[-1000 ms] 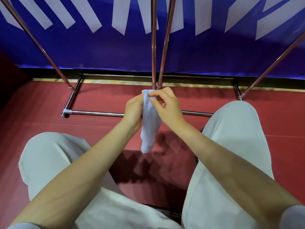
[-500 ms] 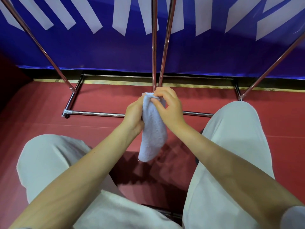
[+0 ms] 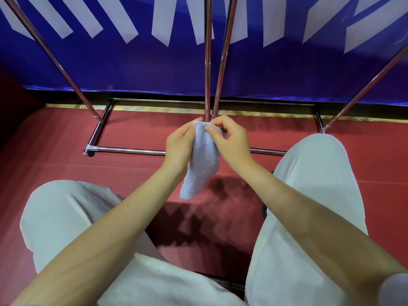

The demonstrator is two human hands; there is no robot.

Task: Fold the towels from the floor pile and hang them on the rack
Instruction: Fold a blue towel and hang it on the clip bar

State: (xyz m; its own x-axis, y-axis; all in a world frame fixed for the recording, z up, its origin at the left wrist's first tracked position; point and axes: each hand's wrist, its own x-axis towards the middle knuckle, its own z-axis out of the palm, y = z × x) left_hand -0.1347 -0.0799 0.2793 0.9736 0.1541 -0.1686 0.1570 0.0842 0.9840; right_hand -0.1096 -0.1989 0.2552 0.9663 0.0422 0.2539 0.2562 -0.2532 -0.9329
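- Towel (image 3: 202,160): one, pale blue, centre of frame.
- Hands: two, left hand (image 3: 180,146) and right hand (image 3: 231,140), centre.
- Metal rack (image 3: 132,150): one, across upper half.
- Blue banner (image 3: 154,67): one, top of frame.

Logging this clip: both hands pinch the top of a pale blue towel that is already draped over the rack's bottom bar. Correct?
Not quite. The left hand and right hand do pinch the pale blue towel at its top, but the head view shows it hanging free in the air, not draped over the rack's bottom bar.

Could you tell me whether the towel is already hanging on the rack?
No, the towel hangs in the air from both hands, left hand and right hand, not on the rack.
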